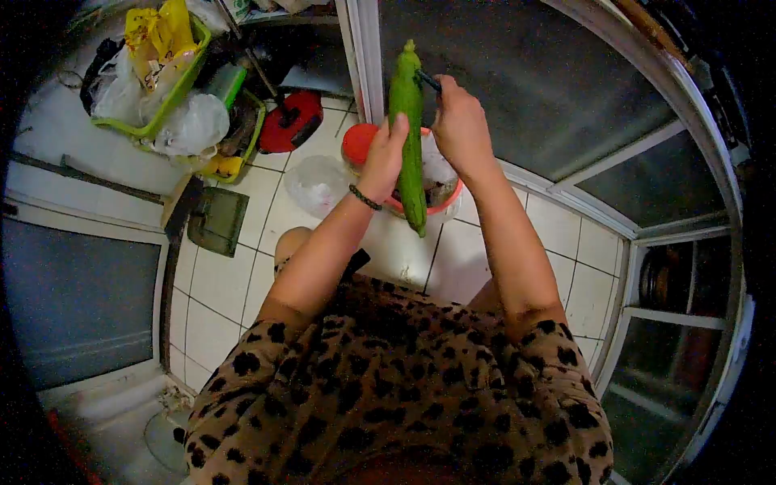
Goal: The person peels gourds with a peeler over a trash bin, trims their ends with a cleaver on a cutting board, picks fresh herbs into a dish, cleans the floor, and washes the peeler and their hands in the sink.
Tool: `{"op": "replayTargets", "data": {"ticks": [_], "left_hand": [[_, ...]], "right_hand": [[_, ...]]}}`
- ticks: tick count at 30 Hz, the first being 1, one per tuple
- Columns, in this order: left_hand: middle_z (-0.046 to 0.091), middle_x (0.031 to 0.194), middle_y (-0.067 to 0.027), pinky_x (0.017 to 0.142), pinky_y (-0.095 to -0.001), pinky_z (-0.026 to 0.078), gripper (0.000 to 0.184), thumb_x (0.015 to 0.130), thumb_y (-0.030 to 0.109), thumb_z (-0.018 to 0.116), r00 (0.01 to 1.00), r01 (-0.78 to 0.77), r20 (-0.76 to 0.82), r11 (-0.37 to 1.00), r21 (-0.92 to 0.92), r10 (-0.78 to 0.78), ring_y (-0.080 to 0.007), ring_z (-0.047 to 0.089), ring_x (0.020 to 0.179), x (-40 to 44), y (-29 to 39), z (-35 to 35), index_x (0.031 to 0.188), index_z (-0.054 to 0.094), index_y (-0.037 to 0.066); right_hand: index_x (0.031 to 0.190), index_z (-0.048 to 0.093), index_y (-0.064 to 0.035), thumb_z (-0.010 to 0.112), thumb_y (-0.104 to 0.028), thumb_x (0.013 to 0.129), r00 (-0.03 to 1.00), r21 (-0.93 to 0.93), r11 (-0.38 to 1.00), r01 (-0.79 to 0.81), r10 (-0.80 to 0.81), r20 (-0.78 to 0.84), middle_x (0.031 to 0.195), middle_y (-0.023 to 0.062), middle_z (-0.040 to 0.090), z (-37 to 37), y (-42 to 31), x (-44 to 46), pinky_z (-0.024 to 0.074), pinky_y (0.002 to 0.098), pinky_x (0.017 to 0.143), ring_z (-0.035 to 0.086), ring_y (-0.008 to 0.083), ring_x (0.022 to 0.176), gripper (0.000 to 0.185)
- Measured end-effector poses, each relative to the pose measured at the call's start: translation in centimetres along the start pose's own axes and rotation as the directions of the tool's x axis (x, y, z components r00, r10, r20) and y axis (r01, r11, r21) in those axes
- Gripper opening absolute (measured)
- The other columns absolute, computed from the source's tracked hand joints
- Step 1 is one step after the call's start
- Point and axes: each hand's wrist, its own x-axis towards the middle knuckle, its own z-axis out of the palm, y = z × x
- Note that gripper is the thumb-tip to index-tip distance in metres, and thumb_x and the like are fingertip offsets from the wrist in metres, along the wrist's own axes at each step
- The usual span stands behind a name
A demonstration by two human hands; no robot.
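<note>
Upright in front of me is a long green luffa gourd (411, 137), its stem end at the top. My left hand (386, 158) is closed around its middle from the left side, with the thumb lying along the skin. Near the gourd's upper end, my right hand (462, 129) grips a dark-handled peeler (430, 80). The peeler's head meets the gourd's right side, and its blade is too small to make out. Under the gourd stands a pink-rimmed bin (454, 199), partly hidden by it, with a pale bag and dark scraps inside.
A red round lid or container (359, 144) and a clear plastic bag (314, 186) are on the tiled floor to the left. Farther left are a red broom (295, 121), a dustpan (218, 220) and a green basket (153, 125) of plastic bags. Glass panels (525, 89) rise at right.
</note>
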Motion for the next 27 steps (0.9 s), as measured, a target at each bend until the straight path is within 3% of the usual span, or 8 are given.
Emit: {"op": "replayTargets", "data": {"ticks": [2,13,17,18,21,23,26,27], "left_hand": [[0.054,0.105,-0.0063,0.077,-0.0279,0.041,0.052,0.093,0.047,0.04,0.999,-0.046,-0.004,0.974,-0.221,0.046,-0.0142,0.049,0.089,1.8,-0.6,-0.1,0.118,0.048,0.003],[0.05,0.094,-0.0025,0.069,-0.0282,0.042,0.044,0.095,0.042,0.04,0.938,-0.261,-0.259,0.962,-0.083,0.232,-0.0118,0.047,0.082,7.7,-1.3,-2.7,0.115,0.047,0.004],[0.051,0.091,-0.0028,0.067,-0.0283,0.043,0.041,0.095,0.039,0.039,0.929,-0.246,-0.288,0.969,-0.01,0.233,-0.0124,0.048,0.079,9.3,-5.0,-4.8,0.114,0.047,0.004],[0.052,0.09,-0.003,0.067,-0.0282,0.043,0.041,0.095,0.04,0.039,0.939,-0.234,-0.291,0.962,-0.14,0.186,-0.0131,0.049,0.078,9.2,-5.2,-5.1,0.112,0.047,0.003],[0.053,0.086,-0.0041,0.066,-0.0281,0.044,0.045,0.094,0.045,0.039,0.948,-0.259,-0.268,0.91,-0.325,0.174,-0.0149,0.052,0.075,8.8,-5.3,-6.2,0.108,0.049,0.003],[0.053,0.084,-0.0049,0.065,-0.0284,0.045,0.049,0.092,0.051,0.039,0.996,-0.029,-0.085,0.887,-0.461,-0.012,-0.0152,0.052,0.072,7.5,-4.8,-6.6,0.104,0.05,0.005],[0.053,0.08,-0.005,0.062,-0.0285,0.046,0.051,0.09,0.055,0.037,0.999,-0.028,-0.033,0.949,-0.314,0.018,-0.0145,0.053,0.071,5.6,-4.4,-5.0,0.098,0.05,0.006],[0.053,0.079,-0.0046,0.061,-0.0281,0.045,0.051,0.09,0.056,0.036,1.0,-0.011,0.0,0.966,-0.26,0.012,-0.014,0.053,0.07,5.2,-4.4,-4.6,0.096,0.05,0.007]], "right_hand": [[0.108,0.051,-0.0002,0.045,0.001,0.078,0.999,0.003,1.0,0.029,-0.029,-0.021,0.088,0.0259,0.059,0.1,-0.1,-0.4,0.0447,0.0482,0.069,0.057,0.0426,0.08,0.031],[0.114,0.047,-0.0052,0.051,-0.007,0.078,0.957,-0.181,0.982,0.052,0.002,0.289,0.096,0.0195,0.06,4.3,3.5,-9.8,0.0495,0.0429,0.068,0.06,0.0367,0.081,0.037],[0.114,0.047,-0.0035,0.05,-0.006,0.079,0.853,-0.268,0.962,0.041,0.107,0.511,0.095,0.0201,0.061,4.9,5.2,-11.7,0.0497,0.044,0.066,0.061,0.037,0.082,0.035],[0.113,0.048,-0.0027,0.05,-0.007,0.079,0.788,-0.305,0.951,0.05,0.15,0.597,0.095,0.0201,0.061,5.2,5.9,-12.0,0.0494,0.0447,0.066,0.06,0.0373,0.082,0.034],[0.106,0.051,0.0001,0.052,-0.01,0.08,0.762,-0.106,0.981,-0.165,0.195,0.617,0.094,0.0222,0.061,6.5,9.5,-12.6,0.0478,0.0466,0.07,0.059,0.0399,0.082,0.028],[0.104,0.051,0.0009,0.052,-0.011,0.081,0.814,0.011,0.974,-0.225,0.182,0.552,0.094,0.0244,0.06,7.4,11.2,-11.7,0.0468,0.0476,0.071,0.058,0.0418,0.084,0.027],[0.102,0.053,0.0015,0.05,-0.011,0.082,0.968,0.192,0.97,-0.147,0.101,0.229,0.092,0.0288,0.058,5.3,8.0,-7.2,0.0444,0.0498,0.076,0.056,0.0457,0.086,0.023],[0.105,0.052,0.0012,0.049,-0.009,0.082,0.966,0.094,0.984,-0.153,0.129,0.223,0.092,0.0281,0.058,4.8,7.3,-5.3,0.0447,0.0496,0.075,0.056,0.0457,0.085,0.025]]}}
